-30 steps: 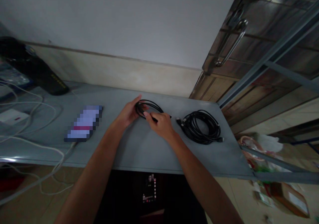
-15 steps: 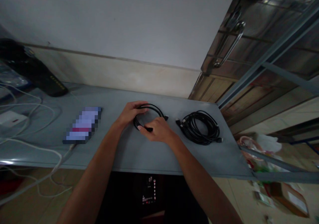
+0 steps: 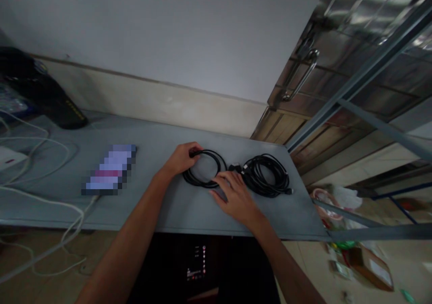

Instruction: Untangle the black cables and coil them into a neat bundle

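One black cable coil (image 3: 192, 179), on tabletop (image 3: 189, 210) between left hand (image 3: 182, 159), pinching it, and right hand (image 3: 238, 198), loosely spread, nothing clasped. Probably light, springy; best held across whole bundle.

Bare hands (image 3: 238, 198), bare forearms (image 3: 140, 220); dark clothing (image 3: 249, 268) below.

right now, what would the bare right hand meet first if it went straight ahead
Probably the round, thin black cable coil in the left hand; the right hand may already touch it, depth is unclear.
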{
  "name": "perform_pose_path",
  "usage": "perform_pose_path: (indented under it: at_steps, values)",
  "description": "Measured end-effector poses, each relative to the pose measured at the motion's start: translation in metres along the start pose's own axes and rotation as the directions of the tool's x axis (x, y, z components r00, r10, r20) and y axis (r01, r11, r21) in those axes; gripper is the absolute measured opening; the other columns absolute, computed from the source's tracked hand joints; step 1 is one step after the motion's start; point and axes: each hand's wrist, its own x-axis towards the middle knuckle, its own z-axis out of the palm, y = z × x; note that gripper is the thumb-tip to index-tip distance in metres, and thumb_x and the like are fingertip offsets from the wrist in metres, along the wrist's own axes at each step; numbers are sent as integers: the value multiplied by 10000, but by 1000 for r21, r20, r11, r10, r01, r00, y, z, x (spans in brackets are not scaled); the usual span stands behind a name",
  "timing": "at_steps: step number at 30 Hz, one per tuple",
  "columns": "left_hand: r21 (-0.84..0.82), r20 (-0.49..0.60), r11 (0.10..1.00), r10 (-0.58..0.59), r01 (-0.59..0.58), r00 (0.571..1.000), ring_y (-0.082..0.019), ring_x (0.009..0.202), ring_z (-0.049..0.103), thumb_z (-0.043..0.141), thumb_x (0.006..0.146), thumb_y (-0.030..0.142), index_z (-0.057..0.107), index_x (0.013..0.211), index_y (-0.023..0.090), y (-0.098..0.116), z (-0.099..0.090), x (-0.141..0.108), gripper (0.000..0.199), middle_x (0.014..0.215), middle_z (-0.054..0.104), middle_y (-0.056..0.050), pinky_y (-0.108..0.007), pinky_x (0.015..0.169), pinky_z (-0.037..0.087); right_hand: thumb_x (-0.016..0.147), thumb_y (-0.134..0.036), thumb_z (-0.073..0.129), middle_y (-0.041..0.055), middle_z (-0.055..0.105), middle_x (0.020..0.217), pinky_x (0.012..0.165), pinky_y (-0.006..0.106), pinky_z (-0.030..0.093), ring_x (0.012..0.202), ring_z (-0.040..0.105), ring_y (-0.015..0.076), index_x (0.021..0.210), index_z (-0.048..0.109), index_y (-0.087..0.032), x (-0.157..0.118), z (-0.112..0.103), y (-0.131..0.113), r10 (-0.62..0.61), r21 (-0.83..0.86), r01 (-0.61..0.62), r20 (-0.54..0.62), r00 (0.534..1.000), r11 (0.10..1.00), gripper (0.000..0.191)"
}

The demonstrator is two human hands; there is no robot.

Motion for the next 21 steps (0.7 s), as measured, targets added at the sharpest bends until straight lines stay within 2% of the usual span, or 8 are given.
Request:
perform_pose_path:
  at_steps: [3, 5, 7, 11, 16, 21]
  values:
    - [3, -10, 1000, 6, -6, 1000, -269, 823, 716, 819, 755, 397, 801, 887, 265, 4, 1, -2, 188, 862, 806, -42, -404, 845, 580, 1165, -366, 618, 160, 725, 1398, 1208, 540, 539, 1353, 690, 320, 1444, 688, -250, -40, -28, 24, 146, -57, -161, -213, 966, 985, 310]
    - [1, -16, 1000, 14, -14, 1000, -255, 769, 676, 848, 770, 423, 777, 829, 272, 7, 1, -3, 178, 808, 772, -41, -378, 774, 547, 1136, -459, 655, 194, 689, 1490, 1247, 600, 518, 1439, 650, 357, 1540, 636, -241, -61, -41, 46, 263, -89, -300, -292, 920, 950, 460]
    - [-17, -16, 1000, 21, -22, 1000, -243, 731, 642, 870, 793, 448, 758, 787, 275, 10, 2, -5, 206, 770, 746, -40, -356, 726, 515, 1100, -588, 667, 226, 660, 1558, 1250, 659, 514, 1496, 618, 401, 1592, 608, -212, -75, -48, 68, 369, -108, -409, -270, 889, 906, 622]
    - [-60, -16, 998, 27, -27, 1000, -231, 711, 620, 897, 815, 474, 751, 759, 278, 12, 4, -6, 251, 747, 736, -37, -334, 706, 491, 1123, -641, 564, 209, 778, 1394, 1248, 640, 528, 1374, 719, 387, 1352, 761, -207, -87, -45, 97, 459, -85, -469, -109, 882, 879, 528]
    - [-37, 1, 998, 52, -52, 999, -235, 743, 658, 867, 850, 457, 801, 830, 265, 7, 7, -5, 205, 801, 766, -48, -347, 768, 526, 1142, -673, 483, 200, 831, 1268, 1163, 589, 584, 1241, 788, 386, 1190, 771, -224, -80, -45, 105, 480, -75, -484, -61, 875, 872, 535]
    - [-13, 22, 997, 77, -76, 997, -251, 811, 686, 841, 866, 441, 829, 869, 262, 1, 8, -3, 180, 883, 789, -67, -374, 833, 534, 1138, -720, 417, 164, 853, 1070, 967, 517, 627, 1026, 829, 368, 1057, 695, -270, -64, -67, 111, 551, -46, -553, -54, 833, 832, 535]
